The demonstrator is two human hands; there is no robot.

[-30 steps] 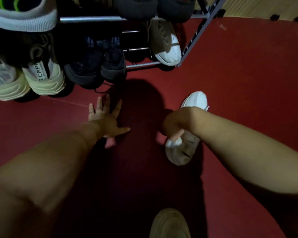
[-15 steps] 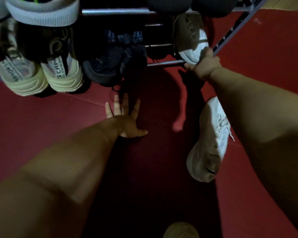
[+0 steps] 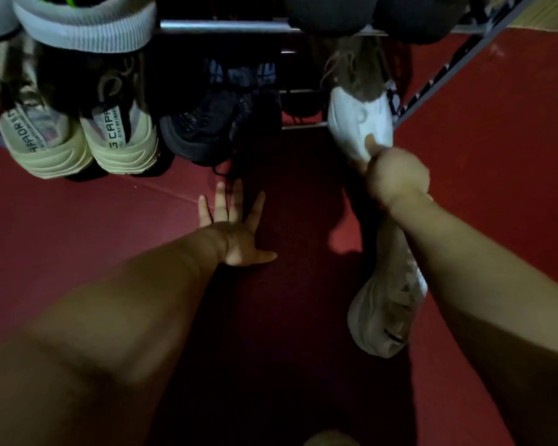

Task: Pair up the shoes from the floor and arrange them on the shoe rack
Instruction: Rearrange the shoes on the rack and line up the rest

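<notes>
A metal shoe rack [image 3: 226,26] fills the top of the view. On its bottom shelf at the right stands a white sneaker [image 3: 358,123], heel towards me; my right hand [image 3: 397,178] pinches that heel, thumb on top. Its partner, a second white sneaker [image 3: 387,313], lies on the red floor just under my right forearm, toe pointing towards me. My left hand [image 3: 236,233] presses flat on the floor in front of the rack, fingers spread, holding nothing.
The bottom shelf also carries a pale pair of sneakers [image 3: 81,140] at the left and a dark pair [image 3: 213,123] in the middle. Grey-soled and dark shoes sit on the shelf above. Another light shoe tip [image 3: 331,439] shows at the bottom edge.
My right hand left the floor sneaker, reached up to the rack, and now grips the heel of the white sneaker on the shelf. The left hand stayed planted.
</notes>
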